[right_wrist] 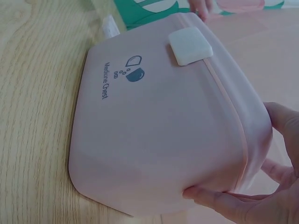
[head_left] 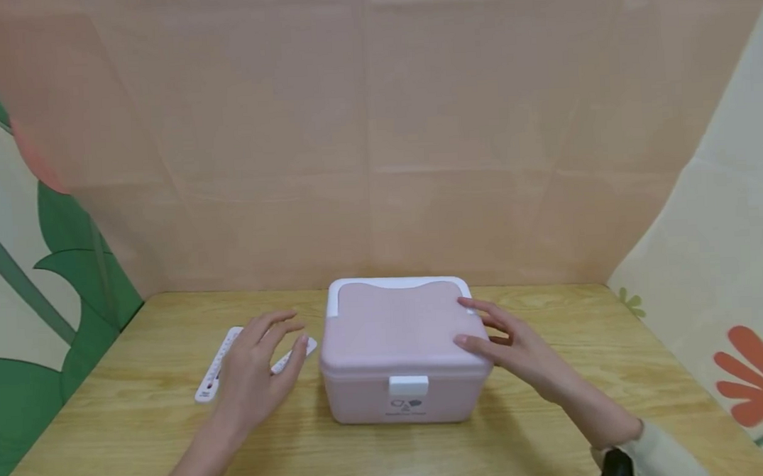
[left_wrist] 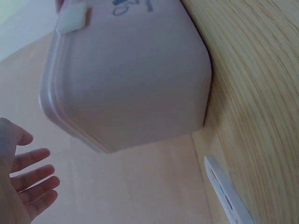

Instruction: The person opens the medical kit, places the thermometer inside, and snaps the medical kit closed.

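Observation:
A pale pink medicine chest (head_left: 394, 326) with a white-edged lid stands on the table, its white latch (head_left: 408, 386) facing front. "Medicine Chest" is printed below the latch. My right hand (head_left: 510, 342) rests at the chest's right edge, thumb and index fingertip on the lid. In the right wrist view, other fingers (right_wrist: 224, 200) of that hand touch the chest's right side. My left hand (head_left: 256, 368) hovers to the left of the chest, apart from it, fingers spread and loosely bent. It partly hides two flat white strips with small markings, a left strip (head_left: 216, 369) and a right strip (head_left: 302, 352).
The wooden table (head_left: 556, 429) ends at a plain tan backdrop (head_left: 377, 139) behind the chest. Patterned cloth with green leaves (head_left: 82, 272) hangs on the left, and one with a red flower (head_left: 755, 374) on the right.

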Tool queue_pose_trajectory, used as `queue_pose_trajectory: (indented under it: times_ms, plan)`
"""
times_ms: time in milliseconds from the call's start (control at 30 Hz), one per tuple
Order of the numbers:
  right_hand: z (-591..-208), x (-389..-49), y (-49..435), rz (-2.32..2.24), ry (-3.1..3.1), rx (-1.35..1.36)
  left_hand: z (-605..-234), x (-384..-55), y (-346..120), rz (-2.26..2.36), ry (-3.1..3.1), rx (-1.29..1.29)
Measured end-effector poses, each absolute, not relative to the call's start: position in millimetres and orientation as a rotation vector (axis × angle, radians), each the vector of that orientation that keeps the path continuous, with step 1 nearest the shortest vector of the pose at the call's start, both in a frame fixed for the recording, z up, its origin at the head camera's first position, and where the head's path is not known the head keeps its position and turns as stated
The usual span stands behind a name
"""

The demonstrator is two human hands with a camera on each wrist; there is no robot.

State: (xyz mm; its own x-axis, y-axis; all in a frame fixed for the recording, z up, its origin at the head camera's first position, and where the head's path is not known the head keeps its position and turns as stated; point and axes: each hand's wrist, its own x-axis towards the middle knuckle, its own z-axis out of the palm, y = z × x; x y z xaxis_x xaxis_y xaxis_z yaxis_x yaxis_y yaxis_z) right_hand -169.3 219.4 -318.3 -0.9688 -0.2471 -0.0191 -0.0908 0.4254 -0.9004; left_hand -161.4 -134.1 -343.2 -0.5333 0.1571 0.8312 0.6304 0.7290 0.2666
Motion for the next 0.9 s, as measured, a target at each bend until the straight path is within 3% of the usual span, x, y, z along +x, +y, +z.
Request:
queue_pose_trajectory:
  times_ms: [433,900]
  plan:
    - [-319.8,-171.7,217.0,-1.586,2.541,-0.258,-337.2,-150.9,-96.2,-0.523,-1.731,-0.895]
    - [-320.3,-169.7,218.0,-1.58,2.562,-0.196,-344.7,-151.4,-84.6,-0.387,-1.667,-0.994]
